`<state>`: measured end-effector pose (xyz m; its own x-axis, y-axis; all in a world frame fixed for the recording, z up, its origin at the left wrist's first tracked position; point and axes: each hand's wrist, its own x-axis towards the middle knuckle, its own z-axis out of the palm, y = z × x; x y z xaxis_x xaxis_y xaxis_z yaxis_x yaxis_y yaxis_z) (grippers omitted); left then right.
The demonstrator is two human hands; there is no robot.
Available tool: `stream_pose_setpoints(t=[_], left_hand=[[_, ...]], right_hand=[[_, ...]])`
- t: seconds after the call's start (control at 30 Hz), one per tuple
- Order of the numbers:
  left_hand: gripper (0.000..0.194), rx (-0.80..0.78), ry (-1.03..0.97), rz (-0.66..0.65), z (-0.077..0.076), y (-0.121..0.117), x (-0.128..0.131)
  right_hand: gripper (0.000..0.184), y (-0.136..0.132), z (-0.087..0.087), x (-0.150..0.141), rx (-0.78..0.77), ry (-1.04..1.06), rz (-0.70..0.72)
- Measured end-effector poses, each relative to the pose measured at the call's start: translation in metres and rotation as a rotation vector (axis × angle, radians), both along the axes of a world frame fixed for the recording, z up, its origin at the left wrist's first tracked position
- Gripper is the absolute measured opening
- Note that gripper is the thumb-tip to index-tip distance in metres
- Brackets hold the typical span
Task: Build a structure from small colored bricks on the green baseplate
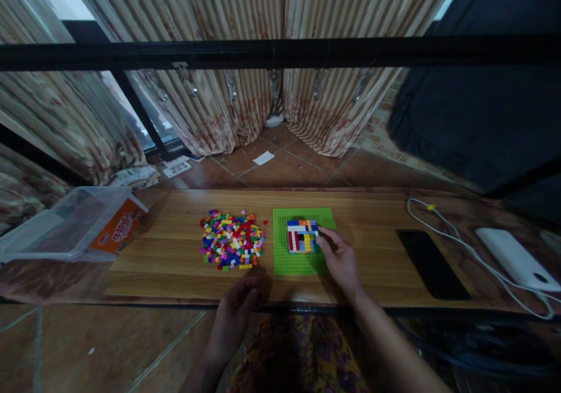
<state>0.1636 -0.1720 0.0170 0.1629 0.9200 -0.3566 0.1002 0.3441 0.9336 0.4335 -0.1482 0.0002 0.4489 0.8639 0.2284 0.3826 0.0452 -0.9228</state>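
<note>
A small block build [302,236] of blue, white, red, yellow and orange toy bricks stands on a bright green studded baseplate [302,265]. My right hand [340,257] reaches over the plate from the right, thumb and fingers closed together at the build's right edge. Whatever sits between those fingertips is too small to make out. Below the brick pile, by the table's front edge, my left hand [240,304] is curled with its thumb against the fingers; its inside is hidden. Many loose toy bricks [232,240] in mixed colours lie left of the baseplate.
A clear plastic box [56,229] with an orange label is at the left end of the wooden table [175,282]. On the right lie a black phone-like slab [433,264], a white power bank [517,258] and a white cable [464,241]. Curtains [245,101] hang behind.
</note>
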Motion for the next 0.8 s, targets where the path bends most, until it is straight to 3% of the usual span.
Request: stream_pose_setpoints(t=[0.1,0.3,0.53,0.8], left_hand=[[0.039,-0.029,-0.015,0.015,0.005,0.001,0.003],[0.039,-0.039,-0.022,0.018,0.005,0.002,0.004],[0.036,-0.041,-0.019,0.013,0.01,0.001,0.005],[0.034,-0.03,-0.05,-0.009,0.006,0.002,0.005]], right_hand=[[0.037,0.004,-0.006,0.0,-0.031,0.115,-0.089],[0.037,0.015,-0.014,-0.004,-0.07,0.128,-0.111],[0.039,0.017,-0.012,-0.008,-0.091,0.104,-0.123],[0.039,0.018,-0.009,-0.012,-0.075,0.118,-0.136]])
